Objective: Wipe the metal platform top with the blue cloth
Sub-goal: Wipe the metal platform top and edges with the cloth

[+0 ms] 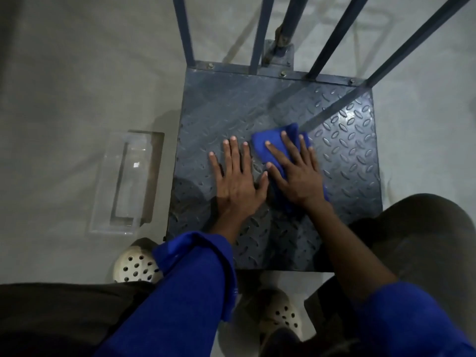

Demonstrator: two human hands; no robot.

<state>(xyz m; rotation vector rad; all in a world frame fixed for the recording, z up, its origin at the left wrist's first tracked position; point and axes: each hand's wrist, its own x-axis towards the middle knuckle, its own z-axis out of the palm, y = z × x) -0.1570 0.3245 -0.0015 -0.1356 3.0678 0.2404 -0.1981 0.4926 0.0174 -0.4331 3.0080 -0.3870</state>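
A dark metal platform with a raised diamond tread pattern fills the middle of the head view. On it lies a folded blue cloth, right of centre. My right hand lies flat on the cloth with fingers spread and straight, pressing it against the plate. My left hand rests flat on the bare metal just left of the cloth, its fingers straight too. Most of the cloth's near part is hidden under my right hand.
Several dark blue metal bars rise from the platform's far edge, and one slants over its right side. A clear plastic container lies on the grey floor to the left. My two white perforated shoes stand at the near edge.
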